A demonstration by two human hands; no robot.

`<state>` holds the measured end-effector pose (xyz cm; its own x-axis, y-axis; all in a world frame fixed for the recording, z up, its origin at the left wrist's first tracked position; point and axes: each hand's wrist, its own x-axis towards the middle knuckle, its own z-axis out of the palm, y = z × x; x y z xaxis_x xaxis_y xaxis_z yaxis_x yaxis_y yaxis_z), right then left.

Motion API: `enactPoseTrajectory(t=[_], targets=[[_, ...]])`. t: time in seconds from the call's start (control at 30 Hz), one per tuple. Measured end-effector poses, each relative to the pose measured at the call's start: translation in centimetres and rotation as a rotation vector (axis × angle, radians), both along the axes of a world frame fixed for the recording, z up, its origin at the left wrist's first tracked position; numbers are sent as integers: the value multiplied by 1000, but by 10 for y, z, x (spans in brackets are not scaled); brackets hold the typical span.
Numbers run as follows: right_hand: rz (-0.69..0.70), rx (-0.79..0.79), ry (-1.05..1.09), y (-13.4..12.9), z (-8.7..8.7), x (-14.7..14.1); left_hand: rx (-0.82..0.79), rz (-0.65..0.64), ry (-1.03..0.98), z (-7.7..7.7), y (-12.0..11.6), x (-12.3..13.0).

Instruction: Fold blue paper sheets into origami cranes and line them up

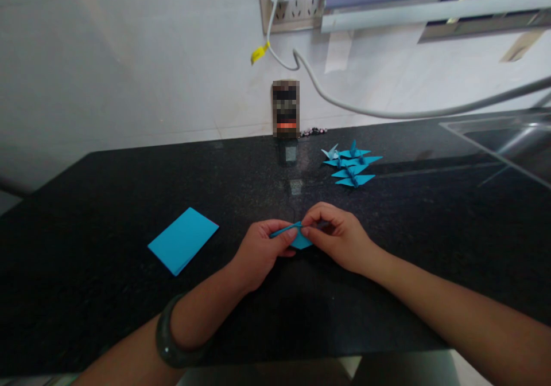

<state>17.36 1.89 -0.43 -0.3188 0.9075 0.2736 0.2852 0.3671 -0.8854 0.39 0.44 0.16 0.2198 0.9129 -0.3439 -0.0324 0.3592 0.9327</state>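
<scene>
A small folded piece of blue paper [303, 241] is held between my two hands over the dark countertop. My left hand [269, 244] pinches its left part, thumb on top and fingers beneath. On the other side, the thumb and fingertips of my right hand [338, 234] grip the paper near its upper right edge. Part of the paper is hidden by my fingers. A stack of blue paper sheets [183, 241] lies to the left. Several folded blue paper cranes [355, 171] are grouped beyond my right hand, one of them paler [332, 152].
A blurred phone-like object [286, 109] leans on the wall, with a beaded string [314, 131] beside it. A grey cable [340, 103] runs from the wall socket [297, 4] to the right. The sink edge [495, 151] is at the right of the black countertop [107, 197].
</scene>
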Motion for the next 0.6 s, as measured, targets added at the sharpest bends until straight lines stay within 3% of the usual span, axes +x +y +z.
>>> enactPoseTrajectory(t=[0.1,0.2,0.3,0.43,0.53,0.6], targets=[[53,-261,14,3,1,2,4,-60,74,0,1,0],[107,-340,-83,6,0,5,170,-142,391,2,3,-1],[122,-210,-263,6,-2,7,384,-195,692,2,3,-3],[114,43,-470,4,-3,6,492,-228,894,2,3,-6],[124,136,-562,6,-3,4,710,-219,1070,1,2,-7],[135,175,-592,9,-5,3,849,-304,1084,0,2,-8]])
